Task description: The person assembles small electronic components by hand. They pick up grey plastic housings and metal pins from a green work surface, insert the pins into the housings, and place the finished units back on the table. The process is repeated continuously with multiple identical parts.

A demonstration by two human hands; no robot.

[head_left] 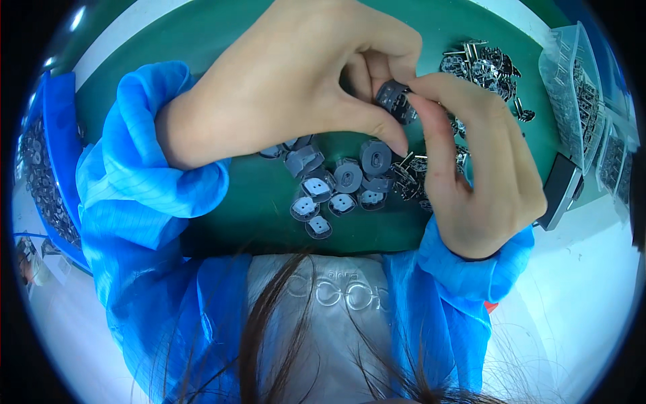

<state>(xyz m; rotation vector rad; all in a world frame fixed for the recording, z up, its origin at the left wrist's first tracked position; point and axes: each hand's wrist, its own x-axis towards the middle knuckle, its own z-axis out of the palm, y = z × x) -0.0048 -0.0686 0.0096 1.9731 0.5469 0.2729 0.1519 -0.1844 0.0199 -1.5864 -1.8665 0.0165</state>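
Between its thumb and fingers, my left hand [296,81] holds a small dark grey plastic housing [388,96] tilted on its side. My right hand [481,161] is closed in a pinch at the housing's right edge. What lies between its fingertips is too small and covered to name. Below the left hand, several grey round housings [348,176] lie in a loose group, some with pale faces showing two dark holes. Small shiny metal parts with pins [408,176] are scattered beside them, partly hidden behind the right hand.
A heap of metal pin parts [488,71] lies at the far right of the green mat [232,225]. Clear plastic bins [572,94] with more parts stand at the right, near a dark box-shaped object [560,192]. A blue bin [60,135] full of small parts stands left.
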